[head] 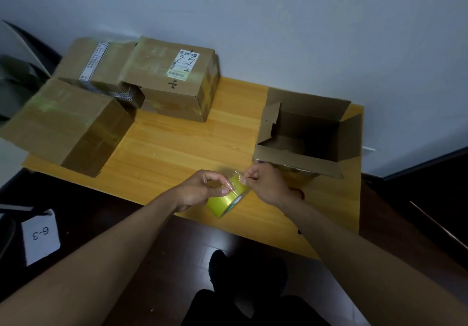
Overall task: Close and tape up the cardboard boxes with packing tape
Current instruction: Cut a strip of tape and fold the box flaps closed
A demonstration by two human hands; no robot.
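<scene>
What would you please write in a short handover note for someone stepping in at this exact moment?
Left hand: holds the yellowish packing tape roll, just above the near edge of the wooden table.
Right hand: its fingers pinch the loose tape end, peeled a short way off the roll.
Done: three closed boxes stand at the far left, the near-left box, the box with a printed strip and the box with a shipping label; they look taped.
Left: the open box on the right has its flaps up and no fresh tape. Fold them shut, then tape the seam.
</scene>
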